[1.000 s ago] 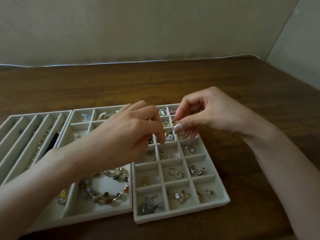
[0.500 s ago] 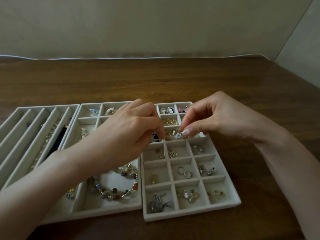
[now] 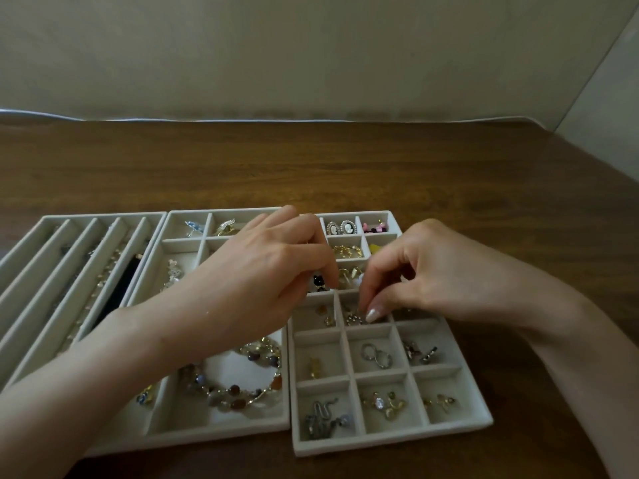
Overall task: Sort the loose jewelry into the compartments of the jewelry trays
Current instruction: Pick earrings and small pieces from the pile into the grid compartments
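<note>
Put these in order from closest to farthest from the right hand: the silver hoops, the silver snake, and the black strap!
1. The silver hoops: just below the right hand, in the middle of the grid tray.
2. The silver snake: in the near-left corner compartment of that tray.
3. The black strap: far off to the left, in the long-slot tray.

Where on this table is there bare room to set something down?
Free: the wide strip of wooden table between the trays and the wall, and the corner beyond the right hand. Crowded: nearly every visible grid tray compartment holds jewelry, with the left hand and right hand over its far half.
</note>
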`<action>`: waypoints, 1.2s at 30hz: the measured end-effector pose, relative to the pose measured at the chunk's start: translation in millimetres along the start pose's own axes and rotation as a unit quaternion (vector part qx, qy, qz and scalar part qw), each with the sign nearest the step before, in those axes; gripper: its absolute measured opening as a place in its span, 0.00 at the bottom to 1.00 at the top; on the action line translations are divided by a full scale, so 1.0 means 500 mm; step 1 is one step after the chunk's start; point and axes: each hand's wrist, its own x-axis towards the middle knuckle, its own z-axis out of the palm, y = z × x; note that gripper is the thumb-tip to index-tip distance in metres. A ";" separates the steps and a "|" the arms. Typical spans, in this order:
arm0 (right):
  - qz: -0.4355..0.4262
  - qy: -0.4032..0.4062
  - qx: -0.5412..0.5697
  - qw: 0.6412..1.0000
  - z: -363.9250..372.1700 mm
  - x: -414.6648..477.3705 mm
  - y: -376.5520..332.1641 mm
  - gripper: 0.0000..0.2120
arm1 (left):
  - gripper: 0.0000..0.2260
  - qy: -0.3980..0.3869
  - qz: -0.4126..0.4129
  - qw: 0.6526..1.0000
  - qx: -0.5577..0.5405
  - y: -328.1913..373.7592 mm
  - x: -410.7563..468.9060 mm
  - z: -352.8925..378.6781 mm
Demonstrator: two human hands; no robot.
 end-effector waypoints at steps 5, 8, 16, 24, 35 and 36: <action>-0.027 0.029 -0.078 0.996 0.010 -0.001 0.000 0.04 | 0.18 -0.033 0.046 0.998 -0.011 0.013 -0.001 -0.005; -0.041 0.043 -0.096 0.994 0.015 0.001 0.003 0.03 | 0.18 -0.057 0.059 0.997 -0.006 0.017 0.000 -0.003; -0.032 0.061 -0.139 0.988 0.017 0.006 0.007 0.02 | 0.17 -0.077 0.055 0.995 -0.003 0.018 -0.003 0.000; -0.026 0.063 -0.158 0.985 0.016 0.009 0.008 0.05 | 0.16 -0.079 0.066 0.995 0.014 0.020 -0.003 0.010; -0.003 0.011 -0.088 0.996 -0.007 -0.015 0.000 0.12 | 0.14 -0.074 0.072 0.994 0.021 0.019 -0.003 0.011; 0.001 0.008 -0.103 0.995 -0.004 -0.012 0.001 0.12 | 0.14 -0.075 0.072 0.994 0.023 0.019 -0.003 0.011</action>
